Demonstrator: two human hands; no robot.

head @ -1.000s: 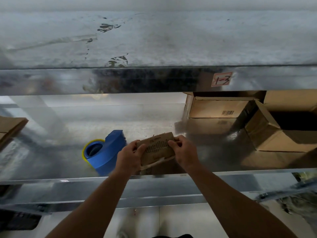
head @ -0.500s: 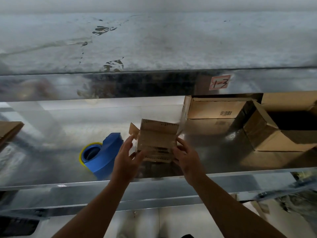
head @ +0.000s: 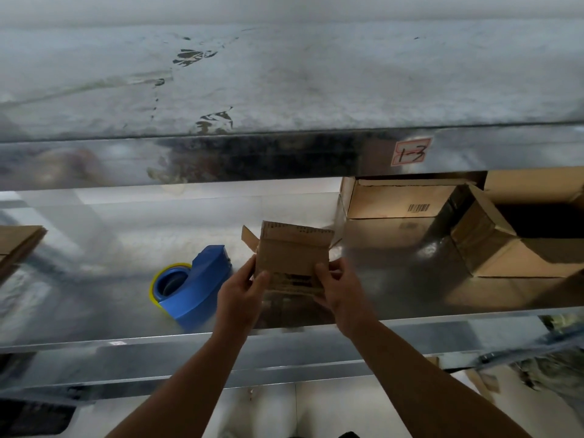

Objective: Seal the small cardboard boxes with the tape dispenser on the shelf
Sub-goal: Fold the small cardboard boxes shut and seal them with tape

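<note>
Shelf: the metal shelf [head: 94, 311] is shiny and wide, and a tag [head: 410, 151] reading "1-3" is on the edge of the level above.
Box: the small box [head: 290, 254] is over the front middle of the shelf, between the two hands. It is upright and its top flaps stand up. I cannot tell if its bottom touches the shelf.
Change: one second ago the box was low and pressed nearly flat between the hands. Now it is raised, turned upright and opened into its shape, with the back flap and one side flap pointing up.
Left hand: the left hand [head: 240, 298] holds the left side of the box, thumb on the front face.
Right hand: the right hand [head: 341, 289] grips the lower right corner of the box.
Dispenser: the blue dispenser [head: 202, 286] lies just beside the left hand, on the shelf, and no hand touches it.
Others: a barcode box [head: 388, 203] and an open carton [head: 505, 251] are at the right, apart from the hands. A flat cardboard [head: 15, 245] is at the far left.
Meaning: I judge the box is formed but not closed. The flaps must be folded down first, and then one hand must leave the box to take the dispenser. No tape is on the box yet.
</note>
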